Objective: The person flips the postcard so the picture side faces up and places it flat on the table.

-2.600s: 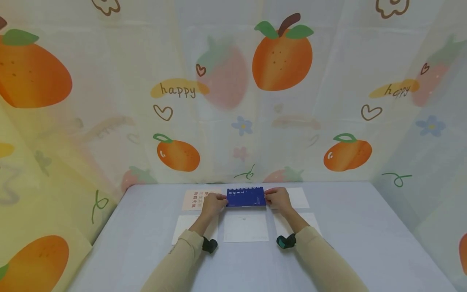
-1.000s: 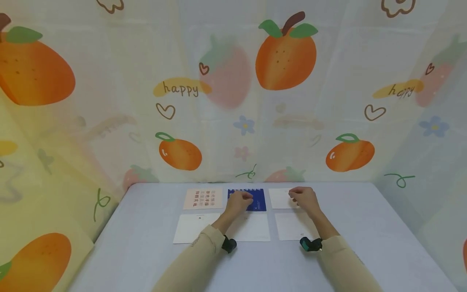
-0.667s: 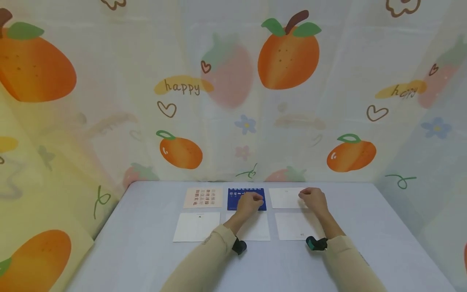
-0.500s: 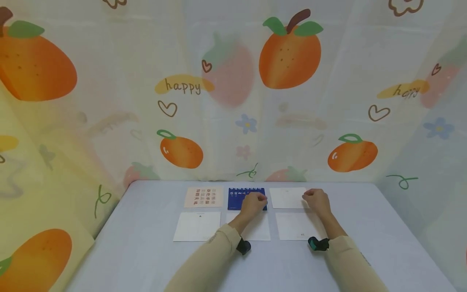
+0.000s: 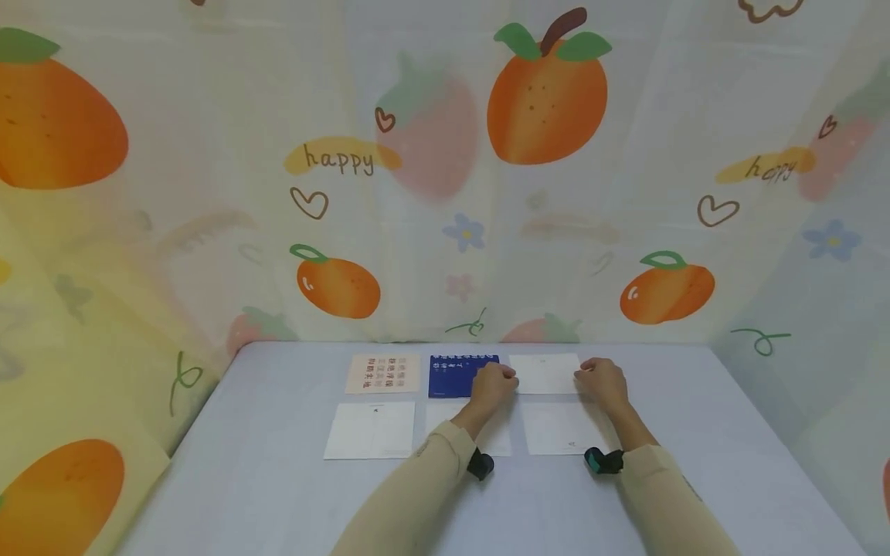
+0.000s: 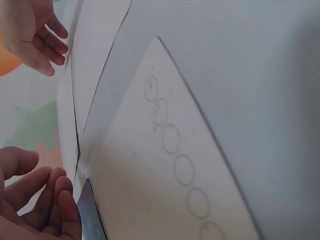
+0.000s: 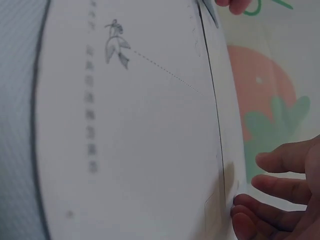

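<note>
A white postcard point(image 5: 545, 374) lies flat at the right of the back row. By its left edge is my left hand point(image 5: 495, 386), over the right part of a blue postcard point(image 5: 452, 375). At the white postcard's right edge is my right hand point(image 5: 603, 382). In the left wrist view the left fingers point(image 6: 68, 210) bend loosely, apart from the thumb, with nothing visible between them. Spread, relaxed fingers point(image 7: 282, 189) show in the right wrist view, the lower ones close to the card edge; whether they touch it I cannot tell.
A pale postcard point(image 5: 383, 374) with red characters lies at the back left. The front row has a left white postcard point(image 5: 370, 431), a middle one point(image 5: 439, 415) partly under the left arm, and a right one point(image 5: 565, 428). A patterned curtain point(image 5: 417, 232) hangs behind the table point(image 5: 278, 494).
Earlier both hands held the blue postcard by its sides; it now lies flat, released. Both hands have moved right, to either side of the white postcard at the back right.
</note>
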`<state>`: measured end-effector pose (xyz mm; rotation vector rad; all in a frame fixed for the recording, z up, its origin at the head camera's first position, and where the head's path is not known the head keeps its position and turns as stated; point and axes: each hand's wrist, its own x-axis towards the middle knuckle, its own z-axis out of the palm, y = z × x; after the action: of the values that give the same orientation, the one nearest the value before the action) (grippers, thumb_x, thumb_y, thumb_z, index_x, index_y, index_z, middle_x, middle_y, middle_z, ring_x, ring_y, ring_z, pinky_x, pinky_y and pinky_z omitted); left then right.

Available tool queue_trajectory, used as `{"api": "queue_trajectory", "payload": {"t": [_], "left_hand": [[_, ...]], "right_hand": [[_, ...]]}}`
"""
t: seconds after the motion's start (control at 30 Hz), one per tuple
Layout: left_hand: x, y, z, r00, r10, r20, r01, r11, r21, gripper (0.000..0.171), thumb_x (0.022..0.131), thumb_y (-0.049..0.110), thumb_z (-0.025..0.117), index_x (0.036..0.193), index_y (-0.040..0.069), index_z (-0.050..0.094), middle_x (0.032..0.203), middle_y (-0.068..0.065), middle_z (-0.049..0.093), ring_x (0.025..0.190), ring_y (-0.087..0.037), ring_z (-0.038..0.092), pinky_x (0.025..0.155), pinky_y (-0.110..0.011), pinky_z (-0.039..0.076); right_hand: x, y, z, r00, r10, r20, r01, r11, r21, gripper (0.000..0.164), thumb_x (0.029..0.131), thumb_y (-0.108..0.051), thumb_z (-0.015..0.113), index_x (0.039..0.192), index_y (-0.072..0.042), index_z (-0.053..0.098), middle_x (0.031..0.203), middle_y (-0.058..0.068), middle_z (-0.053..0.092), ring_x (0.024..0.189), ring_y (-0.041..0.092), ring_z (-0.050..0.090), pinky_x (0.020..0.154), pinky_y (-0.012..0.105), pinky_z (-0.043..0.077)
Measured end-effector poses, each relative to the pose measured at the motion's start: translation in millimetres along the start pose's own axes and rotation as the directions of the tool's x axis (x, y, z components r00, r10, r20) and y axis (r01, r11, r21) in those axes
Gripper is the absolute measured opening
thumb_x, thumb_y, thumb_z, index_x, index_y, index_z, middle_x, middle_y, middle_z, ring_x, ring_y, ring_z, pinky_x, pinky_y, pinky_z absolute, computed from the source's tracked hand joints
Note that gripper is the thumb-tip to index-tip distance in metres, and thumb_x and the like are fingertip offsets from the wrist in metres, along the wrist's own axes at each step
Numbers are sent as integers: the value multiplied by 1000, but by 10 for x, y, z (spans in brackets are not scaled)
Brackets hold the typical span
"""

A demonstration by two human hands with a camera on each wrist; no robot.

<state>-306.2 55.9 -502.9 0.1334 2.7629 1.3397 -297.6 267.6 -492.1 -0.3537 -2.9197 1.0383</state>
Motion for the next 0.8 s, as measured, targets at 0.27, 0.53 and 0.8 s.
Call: {"api": "queue_trajectory", "payload": {"t": [0.27,0.53,0.8], "left_hand": [[45,53,49,999,-20,41,15,990,138,17,85,12,70,73,-1,69,72,-3,68,63,-13,56,57,-24,45],[57,80,39,994,-104,-16,105,990,90,12,82,12,68,77,2,73,78,-7,72,66,-17,58,60,-27,48],[98,61,-29,984,-157,86,153,987,49,14,84,7,65,77,-2,72,70,-7,66,57,-14,49,50,-22,39]], "right_hand": [[22,-1,14,1000,13,0,-13,1000,-22,33,88,-15,58,107,10,65,109,29,66,94,41,61,84,50,48],[15,30,42,1000,18,0,-18,1000,-12,31,85,-13,59,103,11,65,105,29,67,93,40,61,83,50,49],[51,25,38,999,44,-24,-45,998,-34,27,85,-6,52,96,12,69,102,29,69,95,43,63,83,50,52]]}}
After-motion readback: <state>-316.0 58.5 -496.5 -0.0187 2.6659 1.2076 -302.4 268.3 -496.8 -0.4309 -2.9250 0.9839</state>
